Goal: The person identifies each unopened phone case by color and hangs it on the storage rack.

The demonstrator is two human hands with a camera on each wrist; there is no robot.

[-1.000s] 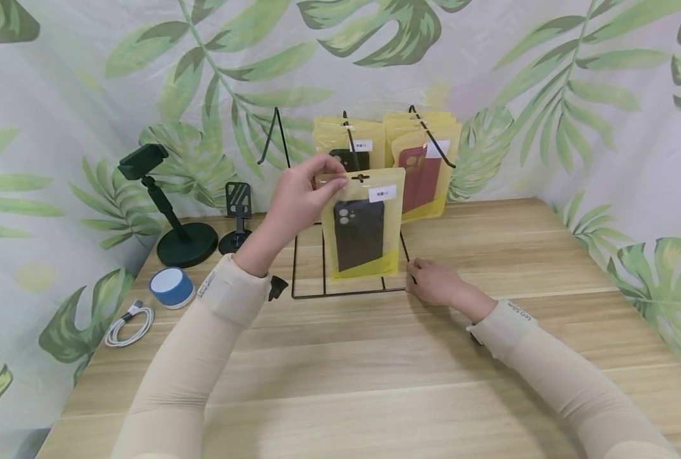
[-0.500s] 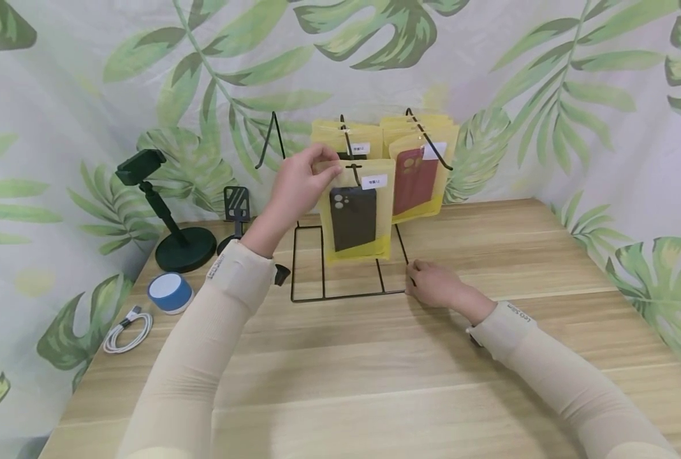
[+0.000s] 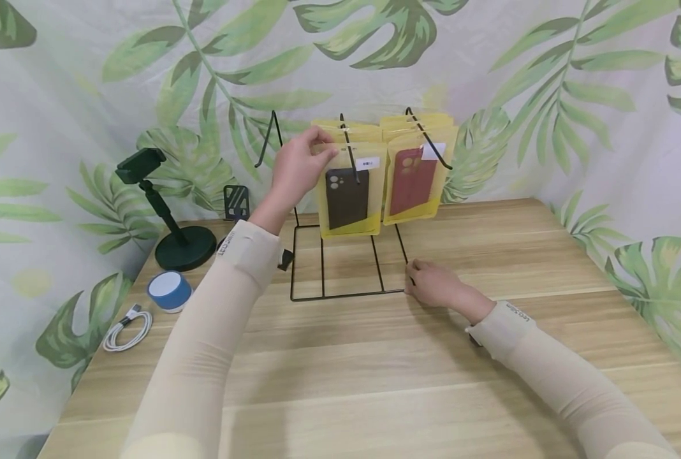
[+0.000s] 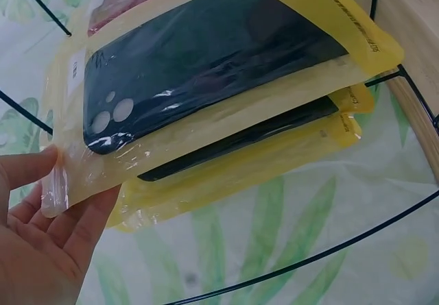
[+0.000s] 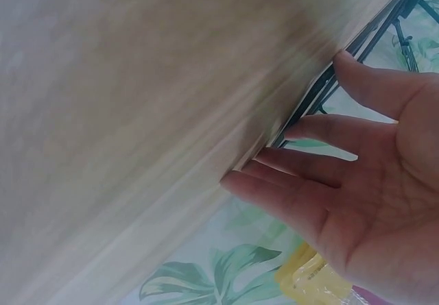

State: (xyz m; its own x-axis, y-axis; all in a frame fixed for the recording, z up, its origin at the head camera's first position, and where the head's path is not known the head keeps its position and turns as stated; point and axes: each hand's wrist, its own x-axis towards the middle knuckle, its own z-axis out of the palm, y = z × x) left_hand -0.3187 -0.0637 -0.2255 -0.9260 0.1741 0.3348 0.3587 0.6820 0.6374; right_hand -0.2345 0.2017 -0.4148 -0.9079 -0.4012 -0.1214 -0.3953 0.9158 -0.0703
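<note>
My left hand point(image 3: 301, 164) pinches the upper left edge of a yellow see-through pouch point(image 3: 379, 220) with a black phone case point(image 3: 347, 203) in it. The pouch hangs at the middle hook point(image 3: 349, 143) of a black wire display rack point(image 3: 352, 295). In the left wrist view, thumb and fingers grip the corner of the pouch point(image 4: 206, 140), with similar pouches point(image 4: 329, 140) behind it. My right hand point(image 3: 432, 282) holds the front right corner of the rack's base; in the right wrist view its fingertips point(image 5: 295, 128) lie at the black wire point(image 5: 312, 96).
Pouches with a red phone case point(image 3: 414, 182) hang on the right hook. The left hook point(image 3: 266, 140) is bare. Along the table's left side stand a dark green phone holder point(image 3: 185, 247), a small black stand point(image 3: 236, 203), a blue-and-white round item point(image 3: 169, 291) and a coiled white cable point(image 3: 128, 330).
My left hand has carried the black-case pouch up and back along the middle hook, towards the pouches behind. The right hand has stayed at the rack's corner.
</note>
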